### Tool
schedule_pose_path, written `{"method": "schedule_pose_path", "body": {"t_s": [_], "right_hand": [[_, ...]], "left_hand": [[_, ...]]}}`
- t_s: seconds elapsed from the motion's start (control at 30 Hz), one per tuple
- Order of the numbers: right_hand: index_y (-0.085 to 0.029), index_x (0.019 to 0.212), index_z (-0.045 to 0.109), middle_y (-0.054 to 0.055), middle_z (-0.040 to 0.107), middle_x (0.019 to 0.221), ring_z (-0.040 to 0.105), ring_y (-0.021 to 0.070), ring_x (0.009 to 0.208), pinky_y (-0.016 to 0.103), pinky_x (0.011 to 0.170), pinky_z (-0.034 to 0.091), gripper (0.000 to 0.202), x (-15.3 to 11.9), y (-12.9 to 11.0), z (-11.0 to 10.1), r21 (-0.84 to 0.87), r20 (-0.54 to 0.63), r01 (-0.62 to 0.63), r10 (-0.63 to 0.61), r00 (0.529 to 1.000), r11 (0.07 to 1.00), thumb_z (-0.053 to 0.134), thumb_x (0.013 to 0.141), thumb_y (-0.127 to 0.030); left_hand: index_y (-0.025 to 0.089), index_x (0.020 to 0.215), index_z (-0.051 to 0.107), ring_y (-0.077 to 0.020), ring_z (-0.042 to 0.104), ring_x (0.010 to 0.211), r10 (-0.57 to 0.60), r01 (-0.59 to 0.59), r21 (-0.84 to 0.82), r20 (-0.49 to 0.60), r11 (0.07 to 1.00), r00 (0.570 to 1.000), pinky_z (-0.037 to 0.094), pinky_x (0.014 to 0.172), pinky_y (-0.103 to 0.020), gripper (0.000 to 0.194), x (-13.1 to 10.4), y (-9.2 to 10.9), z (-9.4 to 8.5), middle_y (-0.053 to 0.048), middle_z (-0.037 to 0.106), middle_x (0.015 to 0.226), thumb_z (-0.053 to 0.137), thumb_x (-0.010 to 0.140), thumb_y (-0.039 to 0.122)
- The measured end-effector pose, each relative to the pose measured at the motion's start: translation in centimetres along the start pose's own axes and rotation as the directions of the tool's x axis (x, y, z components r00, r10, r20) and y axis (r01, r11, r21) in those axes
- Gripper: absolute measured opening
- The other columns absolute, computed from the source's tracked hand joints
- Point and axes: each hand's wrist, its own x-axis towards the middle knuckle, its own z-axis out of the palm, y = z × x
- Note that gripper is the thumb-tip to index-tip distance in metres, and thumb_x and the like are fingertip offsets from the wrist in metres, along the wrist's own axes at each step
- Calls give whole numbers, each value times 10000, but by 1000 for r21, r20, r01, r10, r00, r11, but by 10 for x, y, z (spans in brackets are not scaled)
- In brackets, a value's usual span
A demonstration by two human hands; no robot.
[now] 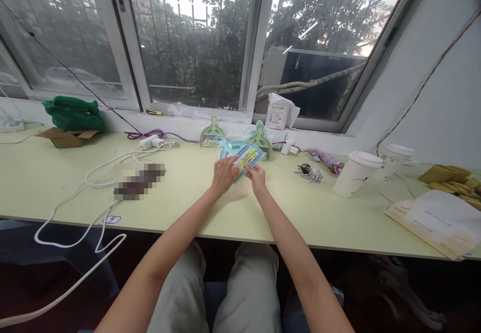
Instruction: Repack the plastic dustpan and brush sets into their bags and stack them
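Pale yellow-green tabletop [293, 213] runs the full width of the frame, backed by dusty windows [195, 47] with foliage beyond the glass. Dead centre, it's the light-blue dustpan [235, 147], lifted off the table in both hands, handle up to the left, a yellow-and-white label [248, 158] across its lower right. Left hand [224, 173] clasps the lower left side, fingers over the edge of the label; right hand [257, 177] pinches the bottom edge, close beside it. Both are clamped on that one dustpan!

Just behind, upper centre, a green dustpan [212, 135] leans by the wall, and to its right come more green dustpans [259, 140], bunched together. Over to the right of centre, a pile of small shiny metal pieces [310, 174]; further right, two lidded paper cups [351, 175] and a paper bag [432, 220] at the table's edge. Swing to the left: white cables [86, 185] loop around a pixelated object [140, 182], and at the upper left a dark green bag [75, 112] sits on a cardboard box [56, 137]. Up on the sill, a yellow-and-black utility knife [154, 112]!
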Motion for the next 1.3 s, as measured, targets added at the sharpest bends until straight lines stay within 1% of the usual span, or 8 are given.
{"method": "schedule_pose_path", "body": {"t_s": [0.07, 0.13, 0.27, 0.4, 0.77, 1.03, 1.2, 1.3], "right_hand": [[-156, 863, 651, 57, 720, 915, 678, 173, 794, 335, 770, 573, 307, 0, -1, 0, 53, -22, 5, -3, 1000, 999, 755, 602, -280], [-163, 883, 648, 64, 715, 964, 680, 183, 846, 341, 792, 575, 314, 0, -1, 1, 77, -15, 5, -4, 1000, 997, 756, 610, -273], [-161, 885, 639, 73, 714, 953, 683, 199, 872, 363, 807, 578, 313, -1, 2, 3, 87, -13, 22, -21, 1000, 996, 754, 617, -276], [-157, 888, 624, 85, 711, 956, 677, 213, 932, 369, 830, 572, 305, 0, 7, 4, 86, -106, 58, -49, 993, 995, 731, 642, -302], [-165, 756, 612, 62, 728, 774, 711, 209, 761, 393, 771, 606, 150, 7, 2, -4, 79, -70, -248, 254, 965, 965, 732, 673, -131], [-139, 760, 624, 102, 722, 710, 719, 228, 702, 380, 708, 608, 222, 10, 3, -8, -148, 123, -292, 310, 943, 945, 749, 723, -319], [-152, 856, 687, 122, 732, 911, 691, 259, 942, 447, 876, 550, 102, 12, 0, -22, -612, 44, -61, 110, 993, 789, 621, 778, -156], [-241, 1187, 622, 72, 510, 1397, 421, 247, 1338, 433, 1061, 415, 555, 9, -4, -29, -755, 284, 336, -181, 941, 562, 534, 713, 35]], "left_hand": [[199, 1386, 344, -270, 356, 1339, -225, 201, -125, -234, 972, 946, 274, 1081, -444, 554, 6, -4, -4, -172, 427, 1397, 487, 898, 417], [220, 1441, 207, -252, 330, 1363, -442, 342, -376, -223, 861, 869, 318, 1075, -417, 710, 11, -9, -5, -162, 332, 1471, 548, 863, 450], [270, 1419, 232, -222, 533, 1194, -536, 579, -735, 348, 353, 769, 471, 944, -365, 673, 11, -11, 9, -108, 476, 1379, 545, 861, 479], [280, 1334, 376, -214, 593, 1099, -419, 673, -734, 585, 92, 695, 508, 895, -360, 633, 3, -8, 27, -84, 556, 1303, 639, 797, 486], [239, 1219, 401, -229, 572, 1118, -430, 658, -692, 519, 297, 739, 509, 854, -353, 562, 5, -6, 8, -84, 532, 1313, 665, 759, 427], [234, 1099, 462, -209, 606, 987, -507, 588, -545, 312, 597, 804, 510, 807, -339, 364, 7, -25, 10, -54, 624, 1087, 577, 795, 398], [244, 1064, 449, -186, 624, 877, -618, 678, -530, 323, 510, 717, 560, 671, -335, 332, 14, -46, 1, -37, 615, 1013, 569, 776, 355], [244, 1143, 414, -190, 650, 847, -672, 740, -616, 430, 269, 602, 587, 645, -392, 437, 15, -52, -5, -62, 608, 1067, 587, 754, 342]]}}
